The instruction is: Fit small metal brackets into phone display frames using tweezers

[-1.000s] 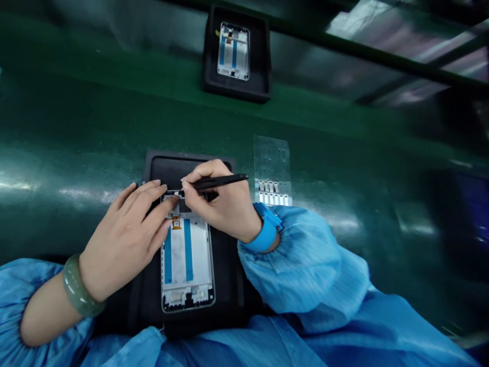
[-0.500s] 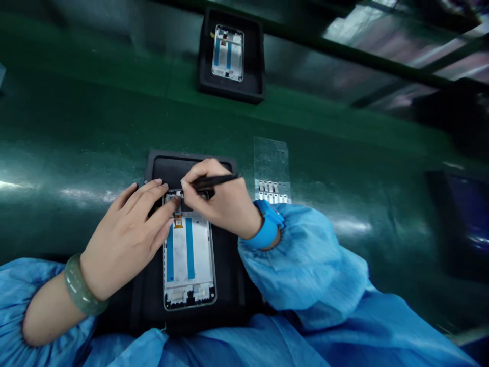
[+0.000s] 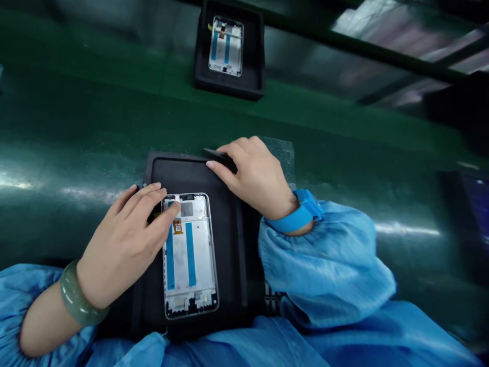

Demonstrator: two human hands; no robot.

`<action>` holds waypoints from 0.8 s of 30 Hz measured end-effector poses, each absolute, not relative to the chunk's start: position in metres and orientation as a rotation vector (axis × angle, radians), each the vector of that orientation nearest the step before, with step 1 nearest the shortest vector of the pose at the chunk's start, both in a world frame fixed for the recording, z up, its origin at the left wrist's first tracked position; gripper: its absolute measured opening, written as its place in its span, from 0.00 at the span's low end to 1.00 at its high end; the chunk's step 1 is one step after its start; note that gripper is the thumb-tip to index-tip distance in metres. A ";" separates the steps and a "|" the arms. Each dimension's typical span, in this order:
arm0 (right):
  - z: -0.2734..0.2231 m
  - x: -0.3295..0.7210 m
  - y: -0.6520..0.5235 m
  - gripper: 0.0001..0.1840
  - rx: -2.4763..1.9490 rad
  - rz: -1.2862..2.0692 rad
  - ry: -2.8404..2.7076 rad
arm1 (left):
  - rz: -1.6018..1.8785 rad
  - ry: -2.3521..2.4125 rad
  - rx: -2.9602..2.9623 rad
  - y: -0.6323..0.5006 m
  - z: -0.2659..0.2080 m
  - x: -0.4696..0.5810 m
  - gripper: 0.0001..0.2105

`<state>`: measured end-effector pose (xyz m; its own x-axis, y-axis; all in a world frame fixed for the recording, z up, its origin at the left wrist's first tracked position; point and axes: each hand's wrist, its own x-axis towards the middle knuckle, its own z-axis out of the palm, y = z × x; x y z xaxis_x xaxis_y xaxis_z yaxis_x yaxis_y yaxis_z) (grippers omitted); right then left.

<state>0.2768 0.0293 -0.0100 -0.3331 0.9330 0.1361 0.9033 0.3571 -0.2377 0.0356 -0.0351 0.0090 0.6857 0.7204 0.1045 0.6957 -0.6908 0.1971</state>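
Observation:
An open phone frame (image 3: 200, 260), silvery with two blue strips and a small orange flex connector (image 3: 178, 227), lies in a black tray (image 3: 229, 295). My left hand (image 3: 132, 234) rests over its upper left corner, fingers stretched out, one fingertip touching the frame near the top. My right hand (image 3: 255, 176) is closed around black tweezers (image 3: 223, 157), above the tray's upper right edge and apart from the frame. Its palm hides most of the tweezers. Behind it a clear plastic sheet (image 3: 284, 153) is partly covered by the hand and wrist.
Farther back on the green work surface (image 3: 114, 127) stands a second black tray (image 3: 254, 76) with a similar phone frame (image 3: 226, 47) in it. A dark screen-like object (image 3: 473, 204) sits at the right edge.
My right hand with the tweezers has moved up and right, off the frame's top, uncovering a grey square there. My left hand has stayed on the frame's corner.

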 end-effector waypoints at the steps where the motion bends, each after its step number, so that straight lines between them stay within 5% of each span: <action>1: -0.011 0.276 0.030 0.16 -1.642 0.170 -2.375 | 0.256 1.160 2.757 -0.035 0.009 0.036 0.15; 7: -0.013 0.274 0.029 0.17 -1.707 0.084 -2.332 | 0.293 1.205 2.688 -0.036 0.009 0.039 0.14; 16: -0.006 0.264 0.093 0.19 -1.877 0.011 -2.482 | 0.828 1.223 2.456 -0.035 0.026 0.030 0.15; 24: -0.023 0.208 0.198 0.22 -1.626 0.089 -2.308 | 0.873 1.358 2.426 -0.026 0.024 0.028 0.12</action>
